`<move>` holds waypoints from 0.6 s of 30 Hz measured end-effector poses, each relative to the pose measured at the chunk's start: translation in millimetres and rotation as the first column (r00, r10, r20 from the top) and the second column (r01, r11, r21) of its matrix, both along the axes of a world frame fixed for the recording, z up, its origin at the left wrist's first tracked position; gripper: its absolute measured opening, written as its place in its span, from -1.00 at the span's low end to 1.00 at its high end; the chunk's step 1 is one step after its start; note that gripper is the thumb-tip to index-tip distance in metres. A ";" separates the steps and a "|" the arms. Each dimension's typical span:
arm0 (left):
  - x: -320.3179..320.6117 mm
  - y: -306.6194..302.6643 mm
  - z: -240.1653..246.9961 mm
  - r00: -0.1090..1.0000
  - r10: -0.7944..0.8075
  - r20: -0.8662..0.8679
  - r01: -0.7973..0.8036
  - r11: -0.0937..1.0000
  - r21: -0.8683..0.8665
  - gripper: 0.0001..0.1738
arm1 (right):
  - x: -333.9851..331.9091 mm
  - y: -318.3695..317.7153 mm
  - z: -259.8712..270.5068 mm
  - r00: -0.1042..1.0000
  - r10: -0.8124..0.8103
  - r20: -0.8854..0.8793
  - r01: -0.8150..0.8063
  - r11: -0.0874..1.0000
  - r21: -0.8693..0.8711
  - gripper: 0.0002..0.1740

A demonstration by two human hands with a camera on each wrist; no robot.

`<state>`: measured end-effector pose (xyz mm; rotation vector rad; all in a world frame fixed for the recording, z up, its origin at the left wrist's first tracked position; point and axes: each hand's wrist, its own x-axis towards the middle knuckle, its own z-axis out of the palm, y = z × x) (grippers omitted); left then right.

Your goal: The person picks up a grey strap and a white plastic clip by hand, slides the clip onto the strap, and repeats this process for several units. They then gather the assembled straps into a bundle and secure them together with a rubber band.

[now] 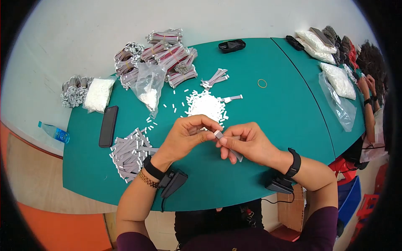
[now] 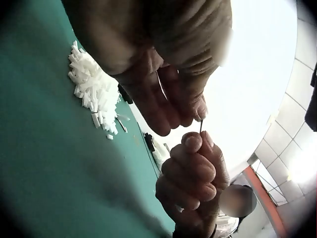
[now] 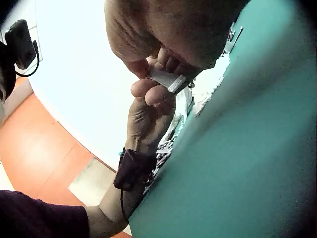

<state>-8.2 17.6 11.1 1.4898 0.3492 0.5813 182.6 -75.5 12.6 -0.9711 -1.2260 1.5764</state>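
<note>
Both hands meet over the near middle of the green table. Between them is a short grey ribbon cable with a white connector on its end. My left hand pinches one end of the cable between thumb and forefinger. From the other side, my right hand grips the same cable with thumb and curled fingers, and its tail sticks out below them. In the left wrist view only a thin edge of the cable shows between the fingertips. Just beyond the hands lies a heap of small white connector housings.
Loose grey cables lie at left, near a black phone. Bundled cables and a clear bag stand behind. A few cables and a rubber band lie farther back. Another person's hands work at right.
</note>
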 end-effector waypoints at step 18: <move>4.8 -7.6 -0.3 0.984 0.102 -0.147 -0.107 0.994 -0.031 -0.81 | -4.8 -2.3 -4.0 0.990 -0.024 0.136 0.023 1.000 0.014 -0.75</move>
